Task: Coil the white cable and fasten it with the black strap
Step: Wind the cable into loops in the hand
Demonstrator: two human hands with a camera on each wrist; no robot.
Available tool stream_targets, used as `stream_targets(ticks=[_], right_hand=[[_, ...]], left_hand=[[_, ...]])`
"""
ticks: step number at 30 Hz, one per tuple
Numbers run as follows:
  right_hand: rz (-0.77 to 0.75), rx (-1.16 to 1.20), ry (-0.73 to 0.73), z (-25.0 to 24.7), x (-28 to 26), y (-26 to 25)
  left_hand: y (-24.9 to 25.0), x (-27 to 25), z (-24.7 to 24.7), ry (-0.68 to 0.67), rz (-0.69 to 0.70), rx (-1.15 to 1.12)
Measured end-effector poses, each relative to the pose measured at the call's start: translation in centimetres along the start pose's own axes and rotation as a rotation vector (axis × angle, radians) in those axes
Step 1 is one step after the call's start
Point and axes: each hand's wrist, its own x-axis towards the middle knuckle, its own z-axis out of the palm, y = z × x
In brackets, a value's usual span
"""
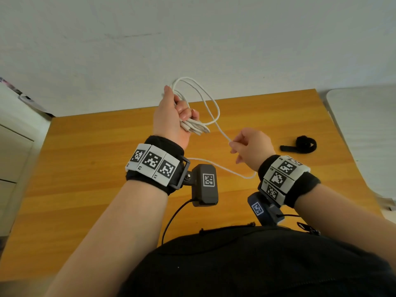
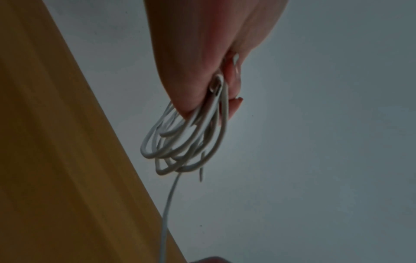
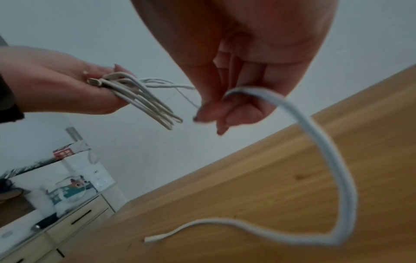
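Here the tabletop spreads wide and wooden under both raised hands. The left hand is held up above its far edge, fingers curled tight round a bundle of loops of the cable; loops stick out above and below the fist. From there a single run drops to the right hand, whose thumb and forefinger pinch it, the other fingers loosely bent. Past the pinch the cable sags in a curve towards the tabletop. The strap lies on the tabletop to the right of that hand, apart from it, partly curled.

The right wrist view alone shows the cable's free end and a plug at the left hand. The left wrist view shows the loops hanging from the fist.
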Motion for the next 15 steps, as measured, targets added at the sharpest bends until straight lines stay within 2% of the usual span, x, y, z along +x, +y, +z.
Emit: stream_targets(ticks=[3, 6, 8, 12, 15], right_hand=[[-0.097, -0.2, 0.012, -0.3, 0.1, -0.4], [-0.133, -0.453, -0.131, -0.2, -0.4, -1.4], [-0.17, -0.536, -0.193, 0.0, -0.6, -2.1], [-0.267, -0.579, -0.238, -0.1, -1.0, -3.0], [-0.311, -0.476, -0.178, -0.9, -1.4, -3.4]], left_hand=[[-0.1, -0.2, 0.3, -0.008, 0.0, 0.043], [-0.4, -0.5, 0.6, -0.026, -0.001, 0.119], [-0.7, -0.7, 0.8, -0.035, 0.01, 0.21], [-1.6, -1.1, 0.8, -0.067, 0.07, 0.429], [-2.4, -1.3, 0.3, -0.109, 0.193, 0.693]])
